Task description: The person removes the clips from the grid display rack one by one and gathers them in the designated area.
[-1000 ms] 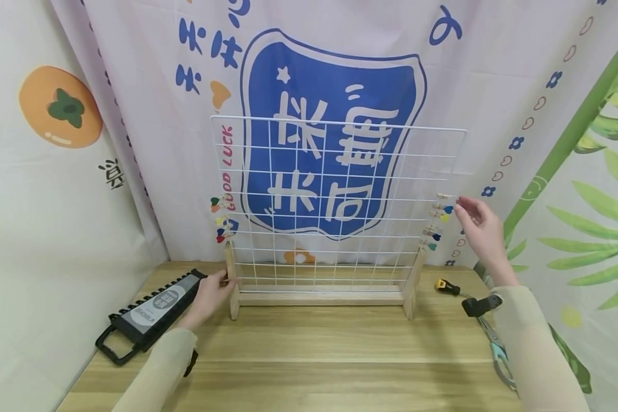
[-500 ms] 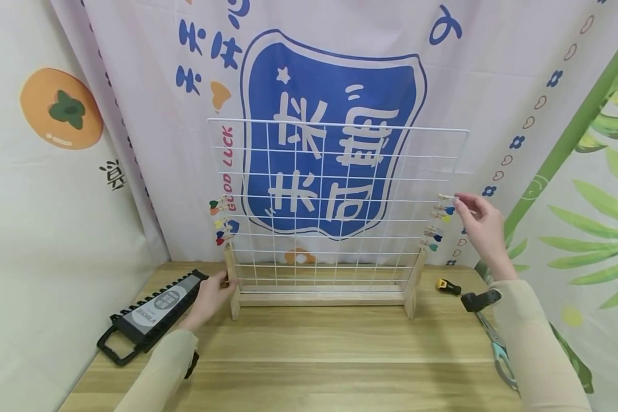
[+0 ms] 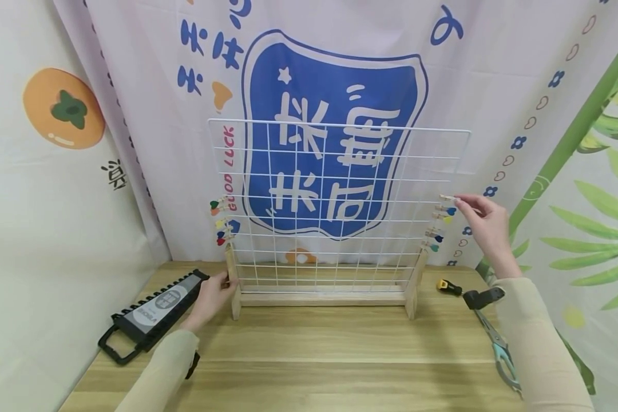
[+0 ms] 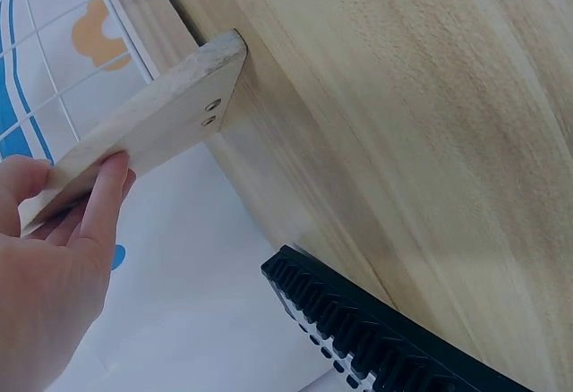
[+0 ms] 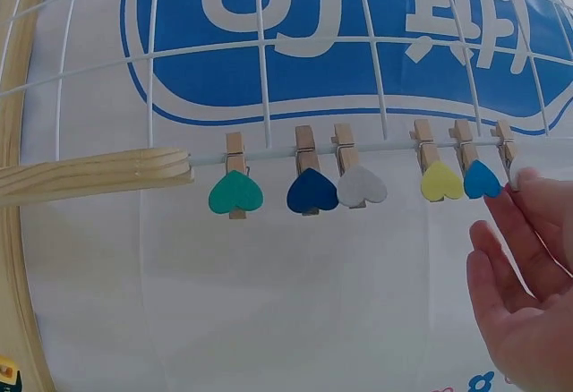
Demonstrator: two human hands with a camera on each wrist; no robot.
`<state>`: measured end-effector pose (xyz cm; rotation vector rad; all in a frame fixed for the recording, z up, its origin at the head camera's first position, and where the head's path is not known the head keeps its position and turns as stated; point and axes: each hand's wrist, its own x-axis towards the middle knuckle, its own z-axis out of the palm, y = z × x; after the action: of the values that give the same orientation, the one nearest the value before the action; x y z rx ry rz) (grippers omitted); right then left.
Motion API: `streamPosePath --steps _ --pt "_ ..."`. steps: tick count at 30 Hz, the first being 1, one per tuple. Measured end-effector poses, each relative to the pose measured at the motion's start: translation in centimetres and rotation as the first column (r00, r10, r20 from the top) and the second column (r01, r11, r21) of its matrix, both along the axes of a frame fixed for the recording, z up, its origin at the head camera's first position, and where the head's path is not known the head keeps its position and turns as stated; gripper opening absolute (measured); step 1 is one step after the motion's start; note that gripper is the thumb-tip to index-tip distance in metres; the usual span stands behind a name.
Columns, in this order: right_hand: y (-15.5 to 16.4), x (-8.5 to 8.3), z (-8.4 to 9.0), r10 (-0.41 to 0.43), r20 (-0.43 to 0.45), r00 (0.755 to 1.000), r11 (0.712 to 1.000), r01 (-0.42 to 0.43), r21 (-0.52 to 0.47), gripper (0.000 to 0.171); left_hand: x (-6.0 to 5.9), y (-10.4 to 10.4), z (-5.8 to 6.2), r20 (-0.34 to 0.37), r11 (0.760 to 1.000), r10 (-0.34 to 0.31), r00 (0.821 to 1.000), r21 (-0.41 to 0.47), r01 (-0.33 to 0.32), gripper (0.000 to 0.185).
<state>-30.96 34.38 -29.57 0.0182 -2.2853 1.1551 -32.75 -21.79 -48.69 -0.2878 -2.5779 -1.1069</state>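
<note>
A white wire grid (image 3: 340,200) stands upright in a wooden stand (image 3: 321,297) on the table. Small wooden clips with coloured hearts hang on both side edges. My left hand (image 3: 217,290) grips the stand's left post low down, thumb on its face (image 4: 98,204) and fingers behind the post (image 4: 152,132). My right hand (image 3: 479,217) is raised at the grid's right edge. Its fingers are fairly straight, and one fingertip (image 5: 524,179) touches the topmost clip (image 3: 446,198). Below that clip sit blue (image 5: 482,180), yellow (image 5: 441,180), white (image 5: 361,186), dark blue (image 5: 312,191) and green (image 5: 235,193) heart clips.
A black tool rack (image 3: 151,315) lies on the table left of the stand and shows as a black rack (image 4: 385,329) in the left wrist view. Scissors (image 3: 500,349) and a small yellow-and-black tool (image 3: 448,286) lie at the right. A printed curtain (image 3: 335,74) hangs close behind.
My right hand's fingers have edged slightly left onto the topmost right-side clip. The left hand has stayed on the post.
</note>
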Motion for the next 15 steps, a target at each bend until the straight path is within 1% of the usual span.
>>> streamPosePath --steps 9,15 --pt "0.05 -0.19 0.17 -0.029 -0.007 1.000 1.000 0.029 -0.010 0.046 0.18 0.08 0.08 0.010 1.000 0.008 1.000 -0.004 -0.008 0.019" --pt "0.12 -0.21 0.26 -0.049 -0.012 0.999 0.999 0.049 -0.004 0.042 0.07 -0.02 -0.16 -0.019 1.000 0.007 1.000 -0.024 -0.007 0.015"
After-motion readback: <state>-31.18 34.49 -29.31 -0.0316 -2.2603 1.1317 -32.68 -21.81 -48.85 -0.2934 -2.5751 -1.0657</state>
